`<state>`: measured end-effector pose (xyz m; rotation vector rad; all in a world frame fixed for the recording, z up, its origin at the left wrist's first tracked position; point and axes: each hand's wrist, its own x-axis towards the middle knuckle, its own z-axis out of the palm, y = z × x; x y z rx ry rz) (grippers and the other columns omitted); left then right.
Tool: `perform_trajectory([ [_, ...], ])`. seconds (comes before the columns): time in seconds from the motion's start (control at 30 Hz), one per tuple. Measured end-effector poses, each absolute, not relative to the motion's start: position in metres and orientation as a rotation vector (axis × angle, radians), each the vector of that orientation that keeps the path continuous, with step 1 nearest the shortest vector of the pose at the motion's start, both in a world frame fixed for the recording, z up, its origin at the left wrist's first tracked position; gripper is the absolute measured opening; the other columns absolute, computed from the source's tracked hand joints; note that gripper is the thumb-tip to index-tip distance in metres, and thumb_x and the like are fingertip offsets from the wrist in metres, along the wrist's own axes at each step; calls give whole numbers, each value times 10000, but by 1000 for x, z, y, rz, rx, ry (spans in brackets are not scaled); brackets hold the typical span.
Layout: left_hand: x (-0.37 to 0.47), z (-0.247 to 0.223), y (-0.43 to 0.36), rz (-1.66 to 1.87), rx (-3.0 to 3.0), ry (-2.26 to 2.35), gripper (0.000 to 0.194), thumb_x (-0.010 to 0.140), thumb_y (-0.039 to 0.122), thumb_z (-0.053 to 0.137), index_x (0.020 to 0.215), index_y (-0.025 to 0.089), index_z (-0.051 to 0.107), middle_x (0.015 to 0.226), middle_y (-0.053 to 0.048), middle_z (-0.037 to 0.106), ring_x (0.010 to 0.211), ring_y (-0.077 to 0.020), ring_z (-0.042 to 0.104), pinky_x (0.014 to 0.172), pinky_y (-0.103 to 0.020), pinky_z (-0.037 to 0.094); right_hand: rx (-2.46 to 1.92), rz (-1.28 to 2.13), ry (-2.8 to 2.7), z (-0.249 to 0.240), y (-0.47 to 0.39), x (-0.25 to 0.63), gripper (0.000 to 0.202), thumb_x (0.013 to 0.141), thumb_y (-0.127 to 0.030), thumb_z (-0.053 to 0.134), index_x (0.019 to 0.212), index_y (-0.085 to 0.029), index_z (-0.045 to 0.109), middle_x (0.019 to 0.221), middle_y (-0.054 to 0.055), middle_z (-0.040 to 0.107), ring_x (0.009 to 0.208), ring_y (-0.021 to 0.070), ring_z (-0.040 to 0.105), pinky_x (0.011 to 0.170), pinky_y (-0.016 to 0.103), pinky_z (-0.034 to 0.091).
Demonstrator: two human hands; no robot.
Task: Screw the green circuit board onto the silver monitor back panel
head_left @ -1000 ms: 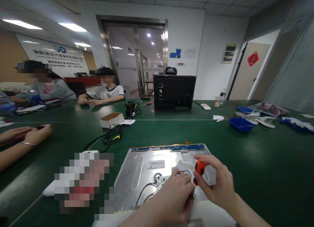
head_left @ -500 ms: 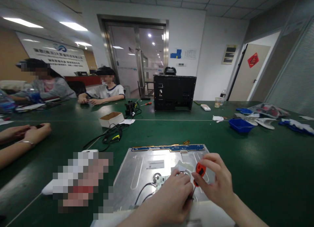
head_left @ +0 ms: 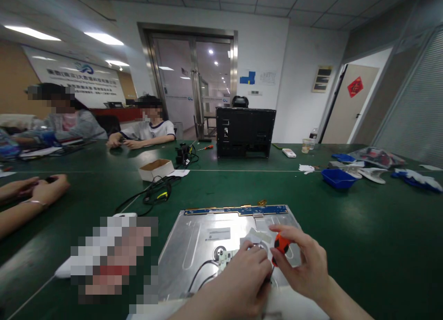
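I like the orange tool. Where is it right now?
The orange screwdriver is low in the head view, right of centre, gripped in the right hand over the silver metal panel, beside the left hand.

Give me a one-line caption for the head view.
Right hand grips an orange-handled screwdriver over a metal display back panel; left hand steadies beside it.

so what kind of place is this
Probably an office room used as an electronics workbench: a long green table, a bare metal panel under a screwdriver, and a black computer case.
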<state>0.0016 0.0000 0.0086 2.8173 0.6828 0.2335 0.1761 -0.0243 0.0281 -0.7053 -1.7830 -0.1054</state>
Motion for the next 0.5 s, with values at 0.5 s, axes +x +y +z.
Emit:
perform_trajectory([
  [0.5,5,5,1,254,2820,692,180,839,195,535,1017,199,555,1014,-80,634,956,-271,572,940,-443,361,-611,-98,-1771,29,-26,175,448,800,-62,589,1213,-215,508,1017,113,727,903,243,722,686,340,620],
])
